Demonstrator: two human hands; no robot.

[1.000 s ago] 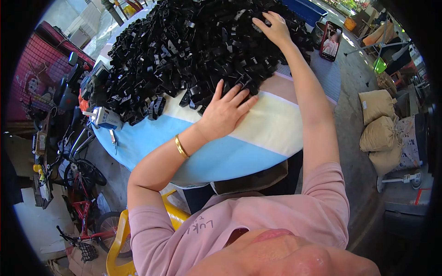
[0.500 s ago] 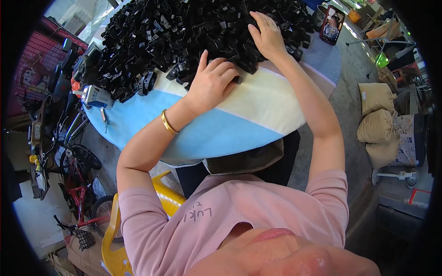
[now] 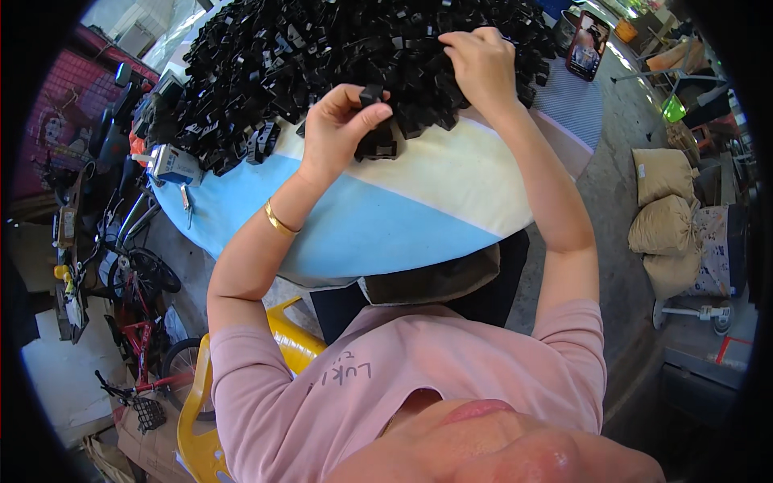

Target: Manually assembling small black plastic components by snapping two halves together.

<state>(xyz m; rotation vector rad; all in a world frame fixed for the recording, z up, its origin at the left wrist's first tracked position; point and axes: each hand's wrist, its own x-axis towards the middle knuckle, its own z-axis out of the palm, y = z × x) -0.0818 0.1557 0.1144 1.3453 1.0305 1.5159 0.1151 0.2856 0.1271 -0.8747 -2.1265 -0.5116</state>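
Observation:
A big heap of small black plastic pieces (image 3: 266, 76) covers the far part of the round table. My left hand (image 3: 332, 133), with a gold bangle on the wrist, is at the heap's near edge. Between its thumb and forefinger it pinches one small black plastic piece (image 3: 371, 95). Just under that hand, a few more black pieces (image 3: 377, 146) lie on the cloth. Over the heap's right side, my right hand (image 3: 487, 76) is closed, fingertips drawn together against the pieces. Whether a piece sits in those fingertips is hidden.
The tablecloth (image 3: 403, 217) is blue and cream. A small white-and-blue box (image 3: 175, 166) and nail clippers (image 3: 187, 201) lie at its left. A phone (image 3: 588, 46) stands at the far right. A yellow chair (image 3: 197, 410), bicycle (image 3: 145, 354) and stuffed sacks (image 3: 664, 221) surround me.
My left hand has turned over and lifted slightly, and a black piece now shows in its pinch. My right hand's spread fingers have drawn together over the heap.

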